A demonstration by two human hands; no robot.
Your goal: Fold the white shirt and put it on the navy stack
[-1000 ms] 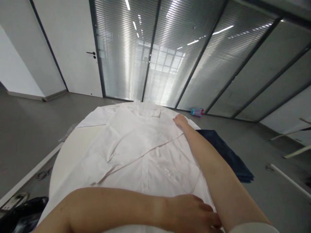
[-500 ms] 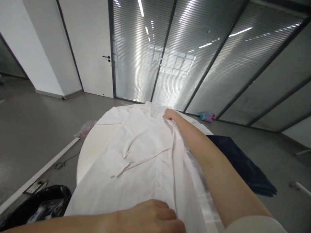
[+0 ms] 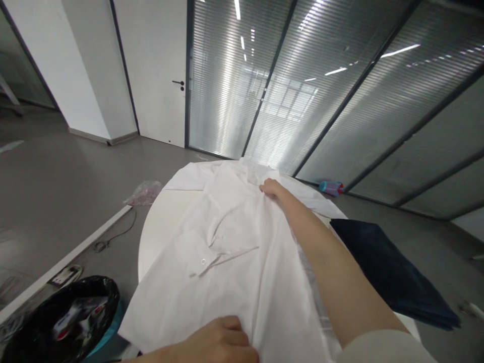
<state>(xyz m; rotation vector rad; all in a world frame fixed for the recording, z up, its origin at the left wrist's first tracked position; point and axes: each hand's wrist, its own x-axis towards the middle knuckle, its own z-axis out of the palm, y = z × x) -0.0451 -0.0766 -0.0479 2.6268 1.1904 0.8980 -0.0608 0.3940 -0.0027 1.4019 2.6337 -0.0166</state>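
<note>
Basically, shirt (image 3: 230,217) looks light, soft, prob. creases easily; best gripped nr collar (image 3: 252,176) & hem (image 3: 130,337). R hand (image 3: 270,187) pinches cloth nr collar; L hand (image 3: 223,340) curled, can't tell if gripping.

Lined bin (image 3: 68,317) on floor (image 3: 94,171), door (image 3: 151,65), striped glass partition (image 3: 280,96), plastic bag (image 3: 145,193)

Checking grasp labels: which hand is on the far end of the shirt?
The right hand: it pinches the white shirt near the far end, while the left hand is at the near end.
</note>
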